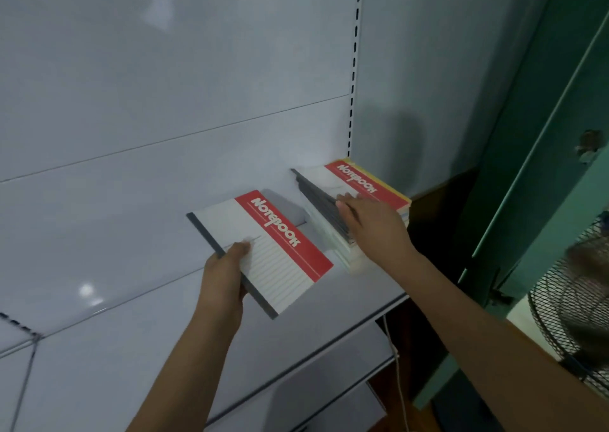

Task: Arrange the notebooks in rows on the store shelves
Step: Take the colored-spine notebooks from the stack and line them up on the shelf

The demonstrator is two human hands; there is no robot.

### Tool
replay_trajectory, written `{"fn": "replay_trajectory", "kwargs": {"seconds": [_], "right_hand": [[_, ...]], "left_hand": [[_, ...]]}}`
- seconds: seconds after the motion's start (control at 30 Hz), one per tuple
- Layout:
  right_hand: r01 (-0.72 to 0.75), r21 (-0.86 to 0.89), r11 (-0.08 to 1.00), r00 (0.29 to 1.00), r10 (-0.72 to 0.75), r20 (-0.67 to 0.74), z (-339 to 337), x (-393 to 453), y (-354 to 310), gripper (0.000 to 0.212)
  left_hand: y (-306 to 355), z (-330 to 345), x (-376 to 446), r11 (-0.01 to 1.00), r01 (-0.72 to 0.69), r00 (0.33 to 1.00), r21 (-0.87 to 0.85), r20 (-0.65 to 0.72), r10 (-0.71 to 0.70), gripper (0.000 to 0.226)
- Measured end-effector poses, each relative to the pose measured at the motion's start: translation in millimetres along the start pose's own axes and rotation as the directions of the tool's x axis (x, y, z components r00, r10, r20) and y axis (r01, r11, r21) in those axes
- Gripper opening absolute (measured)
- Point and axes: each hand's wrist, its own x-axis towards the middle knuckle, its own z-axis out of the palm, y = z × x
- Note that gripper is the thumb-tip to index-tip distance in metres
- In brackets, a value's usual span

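Notebooks (362,197) sit in a stack at the right end of the white shelf (346,296), close to the back wall. Your right hand (369,221) rests on the stack's left side, with its fingers (344,201) bent over the dark spines; you cannot tell if they grip any one book. Your left hand (227,277) holds a single notebook (273,247) just beside the stack, on its left. The thumb lies on the cover and the other fingers curl under the dark spine. This book has a red band with the word "Notebook" and thin lines on white. It tilts a little above the shelf. A black wire fan (573,303) stands at the far right.
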Motion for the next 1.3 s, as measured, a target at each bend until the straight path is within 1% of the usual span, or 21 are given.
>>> {"fn": "replay_trajectory", "kwargs": {"seconds": [0.07,0.17,0.23,0.3,0.4,0.47,0.53,0.6,0.63,0.67,0.7,0.77,0.83,0.87,0.93,1.0,1.03,1.1,1.13,1.23,1.3], "right_hand": [[-0.017,-0.076,0.997,0.999,0.020,0.040,-0.2,3.4,-2.6,0.033],[-0.089,-0.142,0.986,0.995,0.095,0.041,-1.2,4.4,-12.8,0.022],[-0.083,-0.308,0.948,0.993,0.103,0.050,-3.3,4.6,-20.4,0.016],[-0.043,-0.442,0.896,0.991,0.095,0.097,-5.4,5.0,-26.2,0.021],[-0.054,-0.456,0.888,0.993,0.097,0.071,-4.3,7.5,-28.2,0.026],[-0.140,-0.365,0.920,0.988,0.153,0.007,0.0,9.6,-27.7,0.025],[-0.186,-0.253,0.949,0.981,0.164,-0.108,0.2,7.1,-30.4,0.028],[-0.149,-0.183,0.972,0.951,0.090,-0.295,-6.7,-7.6,-43.7,0.033],[-0.101,-0.127,0.987,0.927,0.047,-0.373,-11.8,-19.6,-56.2,0.033],[-0.023,-0.069,0.997,0.912,-0.008,-0.411,-13.9,-34.4,-70.4,0.029],[0.083,-0.018,0.996,0.913,-0.083,-0.400,-10.4,-50.2,-84.6,0.024],[0.286,0.131,0.949,0.925,-0.237,-0.298,6.6,-79.5,-110.0,0.023],[0.407,0.266,0.874,0.908,-0.355,-0.223,21.5,-95.7,-124.0,0.033],[0.426,0.312,0.849,0.903,-0.379,-0.203,25.6,-96.8,-127.0,0.036],[0.343,0.369,0.864,0.939,-0.301,-0.167,25.2,-86.2,-132.0,0.041],[0.157,0.446,0.881,0.987,-0.132,-0.086,21.5,-66.5,-142.7,0.045],[0.047,0.520,0.853,0.998,-0.057,0.004,21.1,-56.5,-152.4,0.048],[-0.172,0.683,0.710,0.970,0.001,0.244,26.4,-39.8,-182.4,0.055],[-0.242,0.733,0.635,0.944,-0.021,0.330,32.1,-34.9,-201.8,0.050],[-0.361,0.777,0.516,0.884,-0.078,0.462,59.0,-34.2,-268.0,0.024],[-0.454,0.798,0.396,0.847,-0.088,0.525,80.8,-38.6,-314.1,0.018]], "left_hand": [[-1.8,3.0,-2.0,1.000,0.021,0.999,0.006,0.044,-0.022,0.011],[-3.7,4.4,-6.2,1.000,0.018,0.998,0.013,0.058,-0.019,0.008],[-4.4,3.1,-8.3,1.000,0.006,0.999,0.017,0.052,-0.007,0.006],[-3.9,0.5,-10.2,1.000,0.000,0.999,0.016,0.037,-0.001,0.004],[-1.9,-3.8,-10.6,1.000,-0.003,1.000,0.024,0.024,0.002,0.002],[0.4,-5.5,-10.6,0.999,-0.011,0.999,0.031,0.033,0.010,0.002],[2.1,-6.0,-10.8,1.000,-0.024,0.999,0.019,0.047,0.024,0.004],[6.1,-4.5,-13.3,0.999,-0.040,0.996,-0.034,0.080,0.042,0.012],[8.7,-3.5,-14.6,0.996,-0.042,0.992,-0.080,0.112,0.051,0.020],[11.2,-2.5,-15.5,0.991,-0.035,0.988,-0.128,0.144,0.053,0.027],[14.1,-2.6,-16.5,0.985,-0.021,0.984,-0.171,0.168,0.050,0.032],[16.6,-7.5,-17.5,0.982,-0.019,0.981,-0.189,0.187,0.055,0.029],[15.6,-21.7,-17.2,0.989,-0.050,0.985,-0.140,0.159,0.073,0.022],[14.7,-32.6,-17.0,0.991,-0.067,0.987,-0.114,0.138,0.083,0.023],[15.7,-58.9,-19.0,0.993,-0.092,0.989,-0.069,0.113,0.099,0.029],[21.5,-87.5,-25.2,0.994,-0.110,0.989,-0.015,0.095,0.111,0.034],[24.1,-102.5,-29.0,0.993,-0.116,0.991,0.013,0.073,0.114,0.033],[27.6,-133.6,-37.6,0.989,-0.125,0.992,0.074,0.005,0.125,0.030],[28.9,-149.3,-42.8,0.985,-0.129,0.991,0.112,-0.024,0.132,0.029],[33.4,-202.1,-57.8,0.985,-0.109,0.984,0.136,-0.125,0.127,0.028],[35.6,-246.6,-68.6,0.988,-0.088,0.968,0.128,-0.222,0.115,0.024]]}}
